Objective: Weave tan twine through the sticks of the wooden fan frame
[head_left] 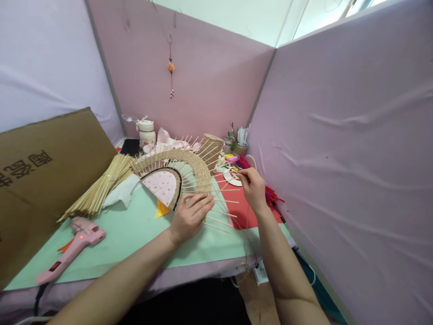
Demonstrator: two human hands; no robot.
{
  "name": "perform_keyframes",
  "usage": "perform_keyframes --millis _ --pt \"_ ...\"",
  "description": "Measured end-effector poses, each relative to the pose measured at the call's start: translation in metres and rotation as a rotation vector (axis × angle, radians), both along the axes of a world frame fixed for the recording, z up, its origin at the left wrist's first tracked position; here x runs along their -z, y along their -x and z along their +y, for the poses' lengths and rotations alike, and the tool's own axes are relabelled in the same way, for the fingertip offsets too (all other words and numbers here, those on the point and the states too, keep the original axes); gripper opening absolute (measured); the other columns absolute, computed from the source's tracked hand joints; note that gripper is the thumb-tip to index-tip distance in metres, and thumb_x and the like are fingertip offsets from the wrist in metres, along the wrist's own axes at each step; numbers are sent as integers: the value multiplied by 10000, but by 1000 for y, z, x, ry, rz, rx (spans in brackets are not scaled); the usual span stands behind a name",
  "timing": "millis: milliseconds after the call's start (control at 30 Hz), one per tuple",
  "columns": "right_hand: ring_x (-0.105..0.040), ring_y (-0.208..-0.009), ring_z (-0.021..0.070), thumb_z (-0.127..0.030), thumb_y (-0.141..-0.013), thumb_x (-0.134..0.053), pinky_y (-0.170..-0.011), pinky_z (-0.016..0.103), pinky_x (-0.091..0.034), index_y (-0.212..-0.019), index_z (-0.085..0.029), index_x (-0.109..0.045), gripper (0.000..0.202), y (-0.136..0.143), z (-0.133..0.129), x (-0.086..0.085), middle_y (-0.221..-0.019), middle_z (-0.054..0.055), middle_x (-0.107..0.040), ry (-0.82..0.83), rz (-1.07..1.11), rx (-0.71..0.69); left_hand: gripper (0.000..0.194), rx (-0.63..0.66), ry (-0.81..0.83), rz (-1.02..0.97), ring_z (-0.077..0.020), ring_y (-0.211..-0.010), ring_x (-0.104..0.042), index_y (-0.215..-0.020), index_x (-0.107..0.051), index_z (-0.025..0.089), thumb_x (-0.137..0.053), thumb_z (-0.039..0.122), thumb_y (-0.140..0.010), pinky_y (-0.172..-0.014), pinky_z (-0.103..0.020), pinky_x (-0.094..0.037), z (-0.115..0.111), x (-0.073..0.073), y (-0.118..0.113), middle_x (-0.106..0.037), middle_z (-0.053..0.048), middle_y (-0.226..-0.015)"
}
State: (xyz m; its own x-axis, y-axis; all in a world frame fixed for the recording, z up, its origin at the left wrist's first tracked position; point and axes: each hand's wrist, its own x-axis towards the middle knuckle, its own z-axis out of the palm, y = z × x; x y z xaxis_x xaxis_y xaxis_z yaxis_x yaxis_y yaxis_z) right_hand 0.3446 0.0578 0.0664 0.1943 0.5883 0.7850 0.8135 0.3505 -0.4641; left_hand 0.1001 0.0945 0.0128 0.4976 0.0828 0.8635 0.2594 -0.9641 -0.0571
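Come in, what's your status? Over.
Left hand on half-round woven fan. Right hand beside it, fingertips pinched. Pink glue gun off left, clear of both hands.

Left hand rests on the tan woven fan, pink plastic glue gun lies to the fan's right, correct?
Wrong side: the head view shows the pink plastic glue gun left of the tan woven fan, on which the left hand rests.

Pale lilac sheeting [355, 135] hangs creased on the right, a pink panel [209, 85] stands behind, and whitish cloth [50, 54] covers the left; bright light enters at the upper right, above a mint-topped table [135, 246] and brownish floor [255, 295]
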Motion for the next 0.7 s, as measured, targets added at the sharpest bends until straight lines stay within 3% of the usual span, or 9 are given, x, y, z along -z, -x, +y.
perform_keyframes --millis 167,333,500,700 --pt "-553 -671 162 -367 -813 -601 -670 295 -444 -764 -175 -644 203 17 35 27 -710 15 -641 222 401 -127 417 38 18 -11 -208 -1178 -612 -1314 -574 213 -439 111 -933 -937 -388 -440 0 2 1 -709 -95 -1205" --pt "-503 -682 133 -340 -749 -598 -696 274 -440 -772 -187 -576 156 66 76 52 -720 -23 -576 199 735 -286 411 36 19 0 -214 -1194 -593 -1302 -584 204 -440 105 -930 -941 -390 -454 0 4 2 -696 -100 -1231" --pt "-507 -706 112 -346 -806 -475 -694 257 -467 -903 -240 -448 146 104 90 54 -813 -37 -527 131 887 -360 349 37 4 -31 -226 -1201 -573 -1226 -617 172 -460 95 -924 -911 -393 -458 -1 4 0 -711 -100 -1195" --pt "-529 -579 131 -367 -760 -586 -547 300 -497 -928 -283 -421 250 118 76 42 -792 -38 -574 196 1114 -504 326 81 55 0 -234 -1223 -545 -1191 -618 202 -511 97 -902 -941 -401 -454 -1 10 2 -680 -109 -1230"
